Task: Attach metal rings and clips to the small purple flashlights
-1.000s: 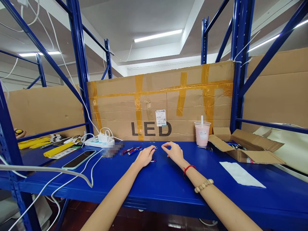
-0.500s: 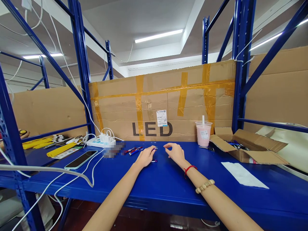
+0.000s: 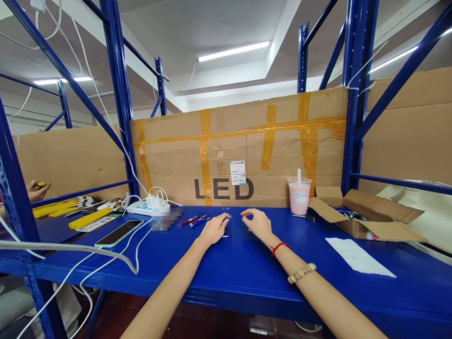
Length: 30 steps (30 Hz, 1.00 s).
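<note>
Across at far left, a co-worker's hand (image 3: 38, 192) has risen, while the left hand (image 3: 213, 230) pinches a small metal ring (image 3: 230, 216) toward the bench's (image 3: 240, 268) back edge, seemingly for steadiness, the right hand's (image 3: 258, 223) fingers curling nearby, narrowly parted, apparently empty.

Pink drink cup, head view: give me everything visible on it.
The cup looks like clear plastic, wider at the top than at the base, and holds an opaque pale-pink drink. It has a translucent lid with a white straw sticking up, and a white printed label, text too small to read. It stands upright on the blue tabletop, before the taped cardboard panel and left of the open carton. A dark pen-like item lies at its base; contact unclear.
</note>
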### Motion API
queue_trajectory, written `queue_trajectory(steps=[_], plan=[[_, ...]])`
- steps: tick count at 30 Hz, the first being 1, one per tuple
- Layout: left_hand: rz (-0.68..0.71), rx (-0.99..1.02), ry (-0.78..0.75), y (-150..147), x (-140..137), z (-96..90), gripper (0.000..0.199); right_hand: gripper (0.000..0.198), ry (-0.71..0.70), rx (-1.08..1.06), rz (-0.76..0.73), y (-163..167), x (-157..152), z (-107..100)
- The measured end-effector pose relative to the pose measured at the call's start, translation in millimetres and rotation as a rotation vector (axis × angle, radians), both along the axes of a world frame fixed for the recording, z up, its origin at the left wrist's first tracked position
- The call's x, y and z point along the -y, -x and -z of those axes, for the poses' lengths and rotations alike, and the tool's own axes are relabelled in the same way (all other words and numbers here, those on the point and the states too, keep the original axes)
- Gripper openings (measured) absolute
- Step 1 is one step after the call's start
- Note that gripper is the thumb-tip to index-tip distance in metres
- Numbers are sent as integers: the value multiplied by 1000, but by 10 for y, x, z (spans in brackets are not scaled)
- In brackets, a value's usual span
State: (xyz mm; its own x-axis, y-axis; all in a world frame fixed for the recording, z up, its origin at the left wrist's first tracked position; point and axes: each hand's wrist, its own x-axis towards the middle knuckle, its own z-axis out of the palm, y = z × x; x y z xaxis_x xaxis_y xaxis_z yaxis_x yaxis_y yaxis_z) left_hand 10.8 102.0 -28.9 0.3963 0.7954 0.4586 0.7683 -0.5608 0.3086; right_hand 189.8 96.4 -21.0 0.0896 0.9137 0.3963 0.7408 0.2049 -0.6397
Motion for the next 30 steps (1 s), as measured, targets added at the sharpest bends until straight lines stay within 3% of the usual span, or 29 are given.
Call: queue_trajectory(steps=[30], plan=[[15,2,-2,-11,1,-3,30,26,-19,48,14,-4,8,-6]])
